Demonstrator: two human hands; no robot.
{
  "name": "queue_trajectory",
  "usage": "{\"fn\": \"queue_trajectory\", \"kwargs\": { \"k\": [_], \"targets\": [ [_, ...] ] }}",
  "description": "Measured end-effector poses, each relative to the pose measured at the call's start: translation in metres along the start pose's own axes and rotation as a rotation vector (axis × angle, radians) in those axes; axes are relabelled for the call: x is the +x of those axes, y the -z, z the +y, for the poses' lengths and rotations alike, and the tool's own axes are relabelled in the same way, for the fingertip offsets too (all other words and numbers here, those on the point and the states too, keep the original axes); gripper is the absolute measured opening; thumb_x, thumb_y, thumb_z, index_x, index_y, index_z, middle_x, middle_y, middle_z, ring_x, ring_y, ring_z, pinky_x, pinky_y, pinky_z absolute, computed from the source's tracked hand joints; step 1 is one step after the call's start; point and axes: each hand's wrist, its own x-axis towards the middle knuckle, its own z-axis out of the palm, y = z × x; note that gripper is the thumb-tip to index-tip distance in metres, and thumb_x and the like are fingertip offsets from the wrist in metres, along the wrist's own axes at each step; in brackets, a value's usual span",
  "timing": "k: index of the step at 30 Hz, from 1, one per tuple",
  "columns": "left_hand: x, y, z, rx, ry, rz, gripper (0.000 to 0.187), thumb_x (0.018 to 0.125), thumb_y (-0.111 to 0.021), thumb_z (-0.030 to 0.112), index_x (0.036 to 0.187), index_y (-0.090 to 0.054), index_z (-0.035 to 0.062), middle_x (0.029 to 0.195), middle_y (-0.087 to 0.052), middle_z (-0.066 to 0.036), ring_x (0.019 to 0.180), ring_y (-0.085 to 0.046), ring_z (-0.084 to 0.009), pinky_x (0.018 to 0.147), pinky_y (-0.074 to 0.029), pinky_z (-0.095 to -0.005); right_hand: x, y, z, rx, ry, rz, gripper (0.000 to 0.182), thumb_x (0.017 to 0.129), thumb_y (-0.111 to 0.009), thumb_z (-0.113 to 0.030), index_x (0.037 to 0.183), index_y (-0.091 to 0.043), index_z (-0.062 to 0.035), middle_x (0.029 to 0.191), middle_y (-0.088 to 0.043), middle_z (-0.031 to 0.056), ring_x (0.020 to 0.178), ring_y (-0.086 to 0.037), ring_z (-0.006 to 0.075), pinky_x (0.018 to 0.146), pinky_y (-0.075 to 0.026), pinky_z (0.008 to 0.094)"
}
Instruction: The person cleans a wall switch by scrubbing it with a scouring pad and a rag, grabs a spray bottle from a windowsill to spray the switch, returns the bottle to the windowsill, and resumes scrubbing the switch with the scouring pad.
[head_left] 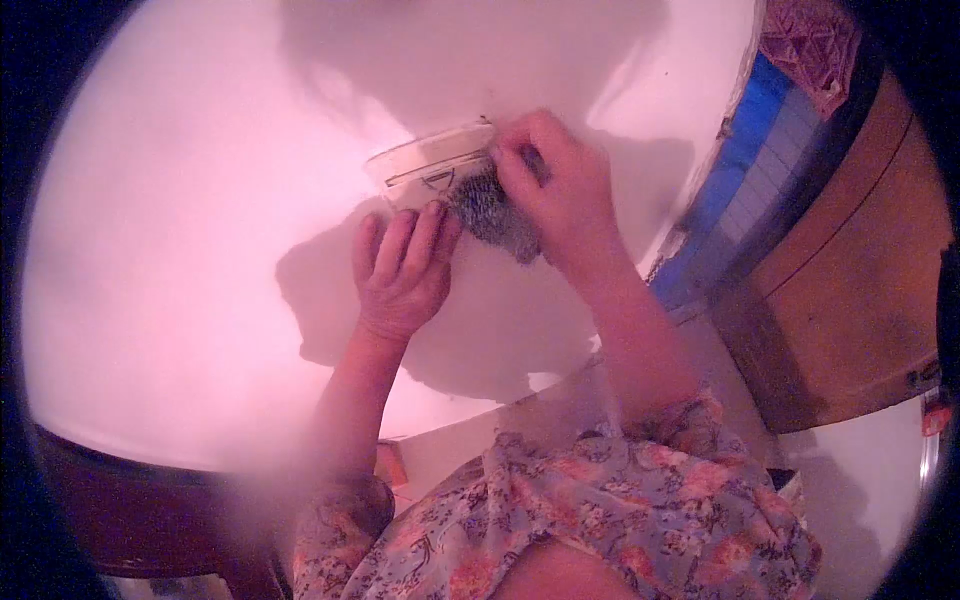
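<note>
My left hand (403, 270) lies palm down with its fingers stretched out, the fingertips at the lower edge of a pale, flat, rounded piece (425, 158). A dark line and a small triangular mark show on that piece. Close by the left index finger is a dark grey, rough-textured piece (495, 215), which looks like fuzzy cloth or knitting. My right hand (560, 180) is closed at the pale piece's right end, thumb and forefinger pinched. Dark material shows between its fingers and seems to belong to the grey piece; the pinch itself is partly hidden.
Both hands work over a large white surface (180, 250), with shadows across it. To the right are a blue strip (752, 115), a purple patterned cloth (812, 45) and a brown wooden piece of furniture (850, 270). Dark red furniture (140, 510) stands at lower left.
</note>
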Motion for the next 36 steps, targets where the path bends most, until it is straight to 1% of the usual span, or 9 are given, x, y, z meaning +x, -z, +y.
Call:
{"fn": "queue_trajectory", "kwargs": {
  "k": [1,5,7,14,17,23,26,31,36],
  "targets": [
    [0.0,0.0,-0.001,0.0,-0.004,-0.01,0.026,0.075,-0.058,0.016,0.101,-0.061,0.0151,0.115,-0.051,0.0,0.106,-0.045,-0.0194,0.093,-0.035,-0.043,-0.006,-0.002,0.002,-0.019,-0.041,-0.009,0.01,0.077,-0.058,-0.01,0.083,-0.052,-0.003,0.072,-0.057,0.0121,0.068,-0.059,0.0222,0.063,-0.046,0.0319],
    [-0.003,-0.004,-0.004,-0.038,-0.013,-0.002,0.026,0.075,-0.058,0.017,0.1,-0.062,0.0157,0.115,-0.051,0.0,0.105,-0.046,-0.0189,0.093,-0.036,-0.0428,-0.008,-0.009,0.007,-0.064,-0.013,0.038,0.011,0.077,-0.058,-0.01,0.082,-0.052,-0.0032,0.073,-0.057,0.0117,0.067,-0.058,0.0218,0.063,-0.045,0.0318],
    [-0.004,-0.005,-0.001,-0.002,-0.009,-0.012,0.027,0.075,-0.057,0.017,0.101,-0.063,0.0165,0.115,-0.051,0.001,0.104,-0.046,-0.0181,0.093,-0.036,-0.0425,0.011,-0.005,-0.001,-0.075,0.069,0.031,0.009,0.078,-0.054,-0.011,0.078,-0.049,-0.0035,0.074,-0.055,0.0157,0.072,-0.056,0.0355,0.062,-0.044,0.0428],
    [-0.007,-0.002,-0.001,0.022,-0.02,-0.048,0.028,0.075,-0.055,0.015,0.102,-0.063,0.0176,0.116,-0.049,0.001,0.105,-0.045,-0.0175,0.094,-0.035,-0.0413,-0.002,-0.007,0.002,-0.048,0.021,0.046,0.011,0.077,-0.055,-0.011,0.077,-0.048,-0.0034,0.071,-0.052,0.015,0.069,-0.053,0.0356,0.062,-0.042,0.043],
    [-0.007,-0.005,0.001,0.002,-0.018,-0.023,0.032,0.074,-0.055,0.015,0.104,-0.062,0.018,0.117,-0.048,0.001,0.104,-0.045,-0.017,0.094,-0.035,-0.041,0.006,-0.005,0.003,-0.164,0.11,0.043,0.008,0.077,-0.057,-0.009,0.081,-0.052,-0.0038,0.073,-0.057,0.0106,0.067,-0.057,0.0232,0.063,-0.045,0.0321],
    [-0.007,-0.001,0.004,0.018,-0.008,-0.077,0.034,0.075,-0.052,0.017,0.108,-0.06,0.0187,0.118,-0.047,0.001,0.106,-0.043,-0.0156,0.095,-0.034,-0.0412,0.014,0.005,-0.005,-0.3,0.206,-0.097,0.008,0.076,-0.057,-0.007,0.079,-0.05,-0.0036,0.071,-0.055,0.0131,0.066,-0.055,0.03,0.06,-0.045,0.0346],
    [-0.004,-0.002,0.002,0.019,-0.025,-0.061,0.035,0.075,-0.052,0.017,0.109,-0.06,0.0184,0.118,-0.047,0.001,0.107,-0.043,-0.0158,0.096,-0.033,-0.0419,0.013,0.007,-0.004,-0.266,0.206,-0.097,0.007,0.077,-0.051,-0.009,0.079,-0.048,-0.0039,0.072,-0.052,0.0174,0.072,-0.054,0.0361,0.064,-0.044,0.0443],
    [-0.019,-0.028,0.005,-0.054,-0.015,-0.04,0.029,0.071,-0.056,0.013,0.098,-0.063,0.0166,0.113,-0.049,0.0,0.107,-0.045,-0.0169,0.095,-0.035,-0.0434,0.02,-0.008,0.006,-0.588,0.425,-0.215,0.008,0.074,-0.052,-0.007,0.081,-0.05,-0.0035,0.075,-0.054,0.0136,0.071,-0.056,0.0306,0.062,-0.046,0.0384],
    [-0.031,-0.035,-0.001,-0.212,-0.02,0.039,0.012,0.069,-0.061,0.012,0.08,-0.058,0.0107,0.105,-0.056,-0.005,0.102,-0.05,-0.0241,0.094,-0.035,-0.0466,0.023,-0.029,-0.016,-0.478,0.532,-0.325,0.008,0.073,-0.05,-0.007,0.081,-0.049,-0.0039,0.075,-0.053,0.0134,0.072,-0.055,0.0317,0.063,-0.046,0.0407]
  ]
}}
